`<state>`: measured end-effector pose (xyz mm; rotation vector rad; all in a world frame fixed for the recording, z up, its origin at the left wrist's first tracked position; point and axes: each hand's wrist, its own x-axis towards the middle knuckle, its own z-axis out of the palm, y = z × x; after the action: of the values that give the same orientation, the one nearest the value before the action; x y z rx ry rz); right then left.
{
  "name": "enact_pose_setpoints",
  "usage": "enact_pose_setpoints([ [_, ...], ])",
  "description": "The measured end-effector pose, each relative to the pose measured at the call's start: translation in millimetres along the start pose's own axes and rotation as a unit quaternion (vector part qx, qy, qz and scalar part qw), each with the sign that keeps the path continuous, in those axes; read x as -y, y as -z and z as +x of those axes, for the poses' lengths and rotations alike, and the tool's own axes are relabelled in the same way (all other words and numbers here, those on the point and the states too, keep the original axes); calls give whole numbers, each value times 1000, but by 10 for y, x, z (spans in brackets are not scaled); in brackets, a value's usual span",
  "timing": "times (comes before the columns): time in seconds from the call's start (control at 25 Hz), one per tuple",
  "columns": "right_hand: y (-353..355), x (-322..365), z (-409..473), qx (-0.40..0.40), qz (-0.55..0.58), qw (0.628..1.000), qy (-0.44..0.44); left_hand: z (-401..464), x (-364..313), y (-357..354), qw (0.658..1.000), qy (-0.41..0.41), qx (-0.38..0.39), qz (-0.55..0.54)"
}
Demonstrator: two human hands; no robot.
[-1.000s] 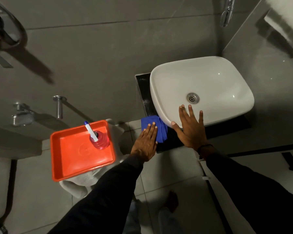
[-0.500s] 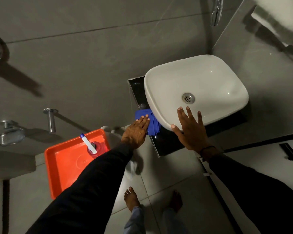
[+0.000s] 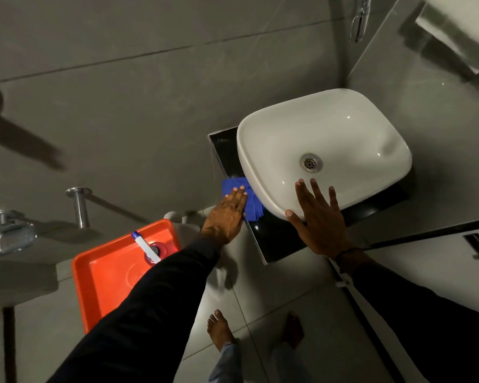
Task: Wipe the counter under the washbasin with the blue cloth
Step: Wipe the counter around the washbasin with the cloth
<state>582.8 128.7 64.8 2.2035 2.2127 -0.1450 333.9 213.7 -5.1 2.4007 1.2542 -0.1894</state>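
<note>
1 head-worn wide-angle view looks steeply down from above, close over the washbasin [image 3: 324, 150] and black tabletop [image 3: 274, 239], taking in both outstretched arms, the tiled floor [image 3: 260, 294] and the person's bare feet [image 3: 219, 328] below.

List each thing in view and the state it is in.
blue cloth: flat on the counter, pressed by the left hand
left hand: open, palm down on the cloth
right hand: open, fingers spread on the washbasin rim
washbasin: empty
counter: black, glossy
orange tray: holds a bottle
</note>
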Motion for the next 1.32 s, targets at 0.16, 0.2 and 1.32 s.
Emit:
enact_pose_setpoints([
  [0.16, -8, -18, -8, -3, -4, 1000, 4, 232, 203, 183, 1000, 7, 2, -14],
  [0.2, -3, -12, -6, -5, -4, 1000, 5, 257, 226, 203, 1000, 7, -1, -22],
  [1.32, 164, 180, 233, 35, -5, 999, -42, 861, 617, 724, 997, 50, 32, -47],
])
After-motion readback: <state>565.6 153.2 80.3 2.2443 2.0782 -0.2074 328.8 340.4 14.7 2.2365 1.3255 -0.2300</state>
